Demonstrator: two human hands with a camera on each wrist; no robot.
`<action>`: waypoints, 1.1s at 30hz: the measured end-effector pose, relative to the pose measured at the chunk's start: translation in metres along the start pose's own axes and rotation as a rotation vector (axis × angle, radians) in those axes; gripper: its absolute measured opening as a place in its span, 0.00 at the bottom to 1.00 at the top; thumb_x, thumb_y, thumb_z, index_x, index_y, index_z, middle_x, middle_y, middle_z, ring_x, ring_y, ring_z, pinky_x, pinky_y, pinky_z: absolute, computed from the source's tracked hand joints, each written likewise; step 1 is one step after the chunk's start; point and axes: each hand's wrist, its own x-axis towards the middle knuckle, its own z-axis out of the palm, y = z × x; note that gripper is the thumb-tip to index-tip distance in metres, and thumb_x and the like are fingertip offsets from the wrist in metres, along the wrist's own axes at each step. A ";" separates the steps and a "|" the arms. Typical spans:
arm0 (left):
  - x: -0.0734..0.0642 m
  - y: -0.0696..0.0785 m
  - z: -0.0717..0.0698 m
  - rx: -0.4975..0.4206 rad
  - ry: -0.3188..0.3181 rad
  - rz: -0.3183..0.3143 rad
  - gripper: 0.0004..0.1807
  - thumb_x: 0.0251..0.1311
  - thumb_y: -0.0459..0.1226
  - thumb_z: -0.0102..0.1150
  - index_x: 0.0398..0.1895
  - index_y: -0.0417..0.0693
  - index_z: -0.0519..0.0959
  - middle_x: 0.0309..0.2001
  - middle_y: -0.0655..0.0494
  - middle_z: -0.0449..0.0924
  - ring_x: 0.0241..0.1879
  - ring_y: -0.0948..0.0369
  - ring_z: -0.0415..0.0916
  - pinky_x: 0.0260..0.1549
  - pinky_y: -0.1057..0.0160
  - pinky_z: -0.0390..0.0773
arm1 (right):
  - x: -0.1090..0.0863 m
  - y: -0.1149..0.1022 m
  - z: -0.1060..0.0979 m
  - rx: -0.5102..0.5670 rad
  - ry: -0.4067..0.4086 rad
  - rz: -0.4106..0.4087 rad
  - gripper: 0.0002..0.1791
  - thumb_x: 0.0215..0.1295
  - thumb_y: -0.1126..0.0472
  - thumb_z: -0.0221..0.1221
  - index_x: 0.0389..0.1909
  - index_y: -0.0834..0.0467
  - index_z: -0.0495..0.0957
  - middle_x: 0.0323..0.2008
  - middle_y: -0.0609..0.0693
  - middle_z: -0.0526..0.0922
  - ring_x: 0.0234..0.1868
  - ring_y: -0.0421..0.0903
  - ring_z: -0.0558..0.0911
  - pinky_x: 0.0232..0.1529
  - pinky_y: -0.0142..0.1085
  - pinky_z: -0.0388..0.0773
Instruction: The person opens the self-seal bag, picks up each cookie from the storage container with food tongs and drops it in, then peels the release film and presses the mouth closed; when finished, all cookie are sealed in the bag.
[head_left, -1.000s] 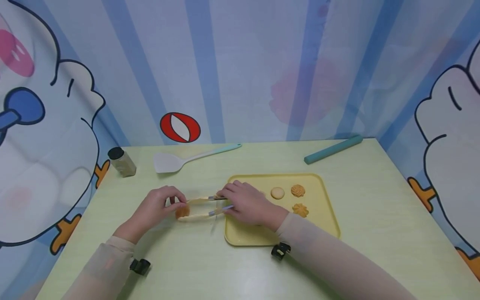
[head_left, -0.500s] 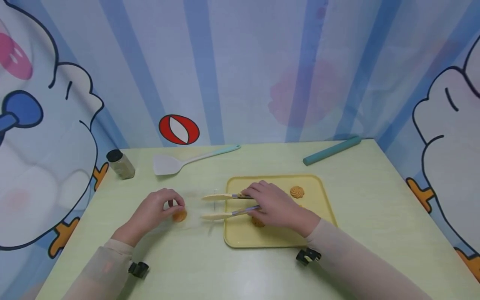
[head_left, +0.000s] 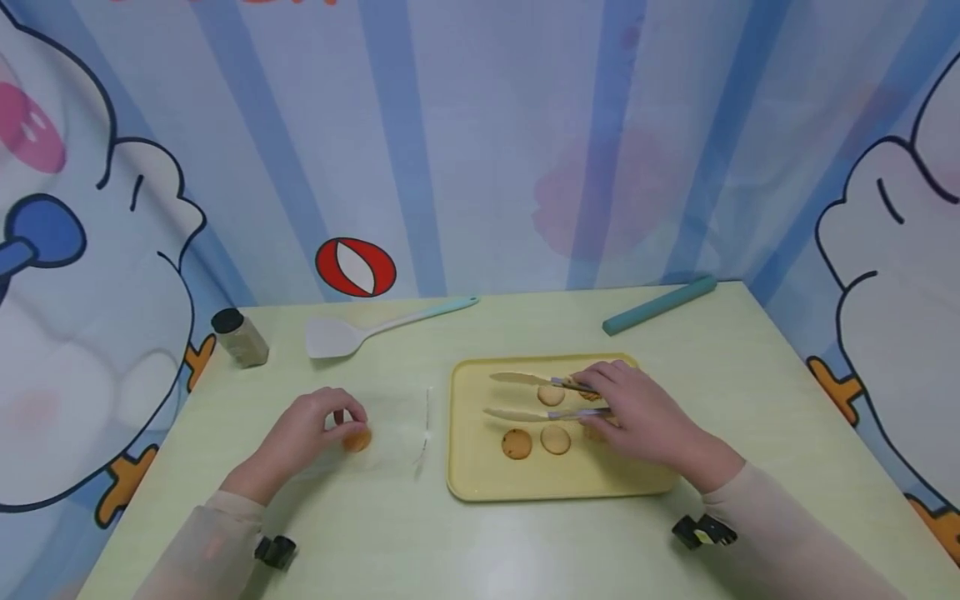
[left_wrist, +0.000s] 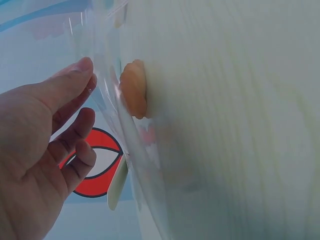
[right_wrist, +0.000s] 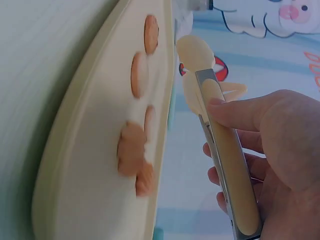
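Note:
My left hand pinches the edge of a clear plastic bag lying on the table left of the tray. Inside the bag is one golden, ridged cookie, partly behind the fingertips in the head view. My right hand grips metal tongs with cream tips and handle panels. The tongs are spread, with nothing between their tips, over the yellow tray. On the tray lie a speckled cookie, a pale round cookie, another pale one, and swirled cookies mostly hidden under my right hand.
Along the back of the table lie a white spatula with a light-blue handle and a teal rolled rod. A black-capped jar stands at the back left. A printed curtain hangs directly behind the table.
My right hand has drawn the tongs out of the bag and moved right over the tray. The cookie stays in the bag, and the bag has flattened. My left hand has barely moved.

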 end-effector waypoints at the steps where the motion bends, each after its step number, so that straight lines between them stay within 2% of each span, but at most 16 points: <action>1: -0.001 0.000 0.000 0.000 0.002 0.001 0.09 0.59 0.37 0.74 0.35 0.63 0.84 0.36 0.67 0.82 0.38 0.63 0.74 0.40 0.57 0.78 | -0.004 0.004 -0.003 -0.002 0.002 0.013 0.27 0.67 0.54 0.69 0.63 0.60 0.77 0.57 0.55 0.82 0.56 0.55 0.79 0.56 0.54 0.77; 11: 0.000 0.005 -0.001 0.014 0.010 -0.005 0.08 0.58 0.37 0.75 0.35 0.62 0.85 0.36 0.67 0.82 0.37 0.63 0.74 0.39 0.61 0.76 | -0.034 0.037 -0.024 -0.049 -0.016 0.095 0.27 0.66 0.53 0.69 0.62 0.60 0.77 0.55 0.56 0.82 0.54 0.56 0.80 0.53 0.55 0.78; 15: 0.000 0.005 0.001 0.011 -0.002 -0.005 0.08 0.59 0.38 0.75 0.35 0.62 0.85 0.36 0.66 0.82 0.37 0.63 0.74 0.39 0.60 0.76 | -0.039 0.043 -0.027 -0.057 -0.036 0.088 0.27 0.66 0.54 0.70 0.62 0.60 0.78 0.55 0.56 0.83 0.52 0.56 0.80 0.52 0.55 0.78; 23: 0.002 0.006 0.001 -0.007 -0.021 -0.026 0.07 0.60 0.38 0.74 0.37 0.61 0.85 0.37 0.65 0.83 0.39 0.61 0.75 0.42 0.57 0.77 | -0.028 0.054 -0.033 -0.089 -0.053 0.019 0.26 0.63 0.56 0.72 0.60 0.60 0.80 0.53 0.56 0.83 0.51 0.56 0.81 0.50 0.54 0.78; 33: 0.004 0.005 0.000 -0.005 -0.036 -0.034 0.06 0.61 0.39 0.74 0.38 0.60 0.86 0.38 0.65 0.83 0.39 0.61 0.75 0.42 0.58 0.76 | -0.011 0.064 -0.039 -0.095 -0.126 0.008 0.25 0.65 0.55 0.70 0.60 0.60 0.80 0.52 0.55 0.83 0.48 0.54 0.80 0.49 0.53 0.78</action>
